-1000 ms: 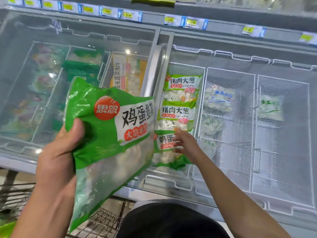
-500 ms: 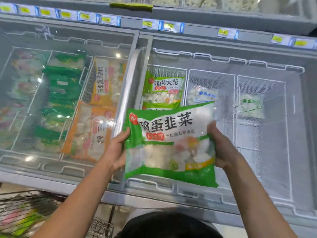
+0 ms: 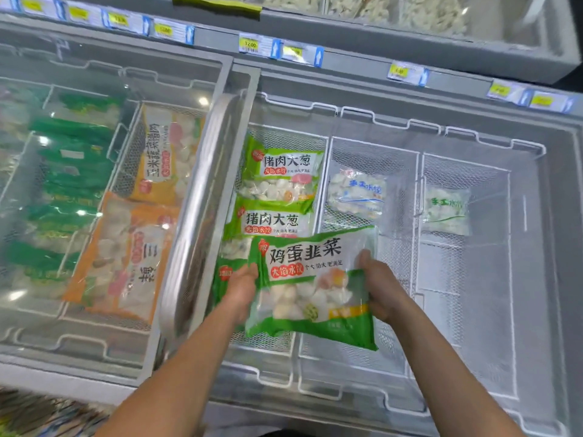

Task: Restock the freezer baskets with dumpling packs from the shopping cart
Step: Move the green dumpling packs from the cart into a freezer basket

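Bright, even overhead store light. White glare spots dot the glass lid (image 3: 94, 184) left of the hands (image 3: 243, 288), hazing packs beneath. Edges bow with wide-angle distortion; price tags (image 3: 255, 45) beyond the hands are blurred.

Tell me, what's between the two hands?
In the head view, the green dumpling pack lies between them: the left hand grips its left edge, the right hand its right edge.

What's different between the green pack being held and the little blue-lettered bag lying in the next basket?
The held green pack is large, with bold black characters and green borders; the blue-lettered bag is smaller, mostly clear, with blue writing. The green pack is gripped by the left hand and right hand; the blue-lettered bag lies alone in its basket. Both show pale dumplings.
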